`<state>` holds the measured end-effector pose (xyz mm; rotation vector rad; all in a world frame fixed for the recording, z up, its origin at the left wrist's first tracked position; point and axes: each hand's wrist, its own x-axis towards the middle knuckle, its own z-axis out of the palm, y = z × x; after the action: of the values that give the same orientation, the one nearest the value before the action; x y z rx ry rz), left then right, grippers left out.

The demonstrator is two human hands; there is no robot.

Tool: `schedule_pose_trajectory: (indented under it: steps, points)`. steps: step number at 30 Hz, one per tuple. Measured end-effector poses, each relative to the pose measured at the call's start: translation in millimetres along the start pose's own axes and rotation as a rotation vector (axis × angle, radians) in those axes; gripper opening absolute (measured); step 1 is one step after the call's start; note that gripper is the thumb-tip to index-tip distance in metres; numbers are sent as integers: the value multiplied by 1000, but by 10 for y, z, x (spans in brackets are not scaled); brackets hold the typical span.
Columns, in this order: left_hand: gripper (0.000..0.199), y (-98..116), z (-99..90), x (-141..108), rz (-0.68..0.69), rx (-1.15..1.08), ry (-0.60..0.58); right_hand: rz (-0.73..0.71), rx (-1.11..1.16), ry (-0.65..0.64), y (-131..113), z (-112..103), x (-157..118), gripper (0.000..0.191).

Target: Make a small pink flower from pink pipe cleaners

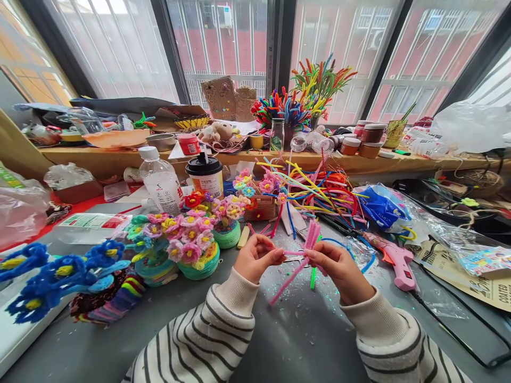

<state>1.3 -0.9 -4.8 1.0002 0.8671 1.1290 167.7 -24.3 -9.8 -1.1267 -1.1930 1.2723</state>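
A bundle of pink pipe cleaners [312,234] stands upright between my hands, with one pink stem slanting down to the left. My left hand [258,257] pinches a pink strand that runs sideways to the bundle. The thumb and fingers of my right hand [339,266] are closed on the bundle's base. A green piece [313,277] shows just below the bundle; whether it touches is unclear. Behind my hands lies a loose heap of coloured pipe cleaners [319,186].
Pots of pink fuzzy flowers [195,239] and blue fuzzy flowers [64,271] stand at the left. A bottle [159,181] and a lidded cup [205,178] are behind them. A pink glue gun [399,263] with a black cord lies right, near a blue packet [381,206].
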Motion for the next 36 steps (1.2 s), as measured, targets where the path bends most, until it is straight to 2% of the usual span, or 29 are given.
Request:
schedule_pose_trajectory:
  steps: [4,12,20,23,27,29,32,36]
  points:
    - [39,-2,17,-10,85,36,-28,18,100,3,19,3,0,19]
    - [33,12,45,-41,159,65,-24,88,212,35,3,47,-9,19]
    - [28,-40,47,-33,245,135,86,49,156,76,28,79,-17,22]
    - [29,-40,43,-30,210,117,72,53,177,88,51,68,-9,19]
    - [34,2,2,-5,53,29,-43,66,205,77,40,5,2,18]
    - [33,30,-21,11,-23,-38,-73,72,200,35,20,-17,-1,19]
    - [31,57,-39,21,-79,-35,-101,82,129,-130,-8,5,-30,20]
    - [27,53,-41,8,-141,55,-265,122,3,-344,-26,93,-90,21]
